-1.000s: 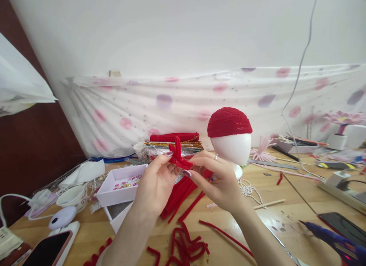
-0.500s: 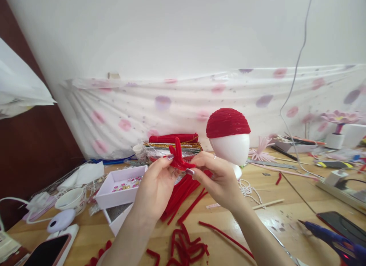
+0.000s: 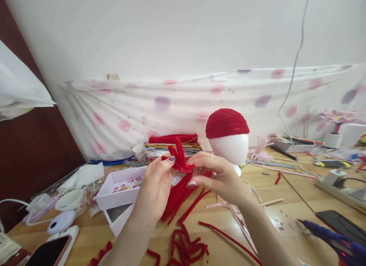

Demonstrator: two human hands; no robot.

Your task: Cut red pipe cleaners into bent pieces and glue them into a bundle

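Observation:
My left hand pinches a red pipe-cleaner piece with several upright, petal-like loops. Close against the right end of that piece is my right hand, its thumb lowered and apart from the fingers. Whether its fingertips touch the piece is hard to see. Below and behind the hands lies a bundle of red pipe cleaners. Bent red pieces are heaped nearer to me, with one long red pipe cleaner to their right.
A white foam head wearing a red cap stands behind my right hand. On the left, a white box holds gems, near a phone. A blue glue gun and a power strip lie at the right.
My right thumb has come away from the red piece and dropped lower, opening a gap to the fingers. My left hand keeps its hold, with the piece slightly turned.

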